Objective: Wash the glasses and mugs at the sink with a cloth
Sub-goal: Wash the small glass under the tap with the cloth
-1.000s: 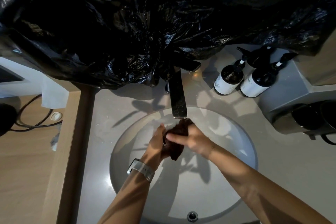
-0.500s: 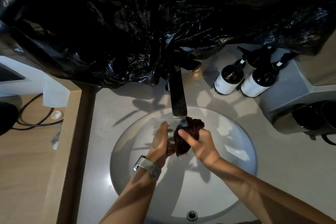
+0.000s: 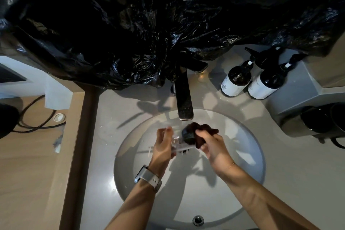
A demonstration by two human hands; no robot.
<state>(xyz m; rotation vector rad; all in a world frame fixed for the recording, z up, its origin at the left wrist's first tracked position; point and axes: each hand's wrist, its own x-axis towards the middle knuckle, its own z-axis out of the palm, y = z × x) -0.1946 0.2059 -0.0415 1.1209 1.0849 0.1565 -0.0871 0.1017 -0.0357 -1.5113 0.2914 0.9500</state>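
Note:
Over the round white sink, just below the dark faucet spout, my left hand grips a clear glass lying on its side. A dark brown cloth is stuffed into the glass's mouth, and my right hand is closed on the cloth's outer end. Two black mugs lie on their sides on a grey tray at the right of the counter.
Black plastic sheeting hangs over the back wall and the faucet base. Two dark pump bottles stand right of the faucet. A wooden ledge with a black cable lies to the left. The overflow hole is at the sink's near edge.
My hands have drawn slightly apart, so the glass now shows between them. The cloth has shifted right, pushed into the glass's mouth under the spout.

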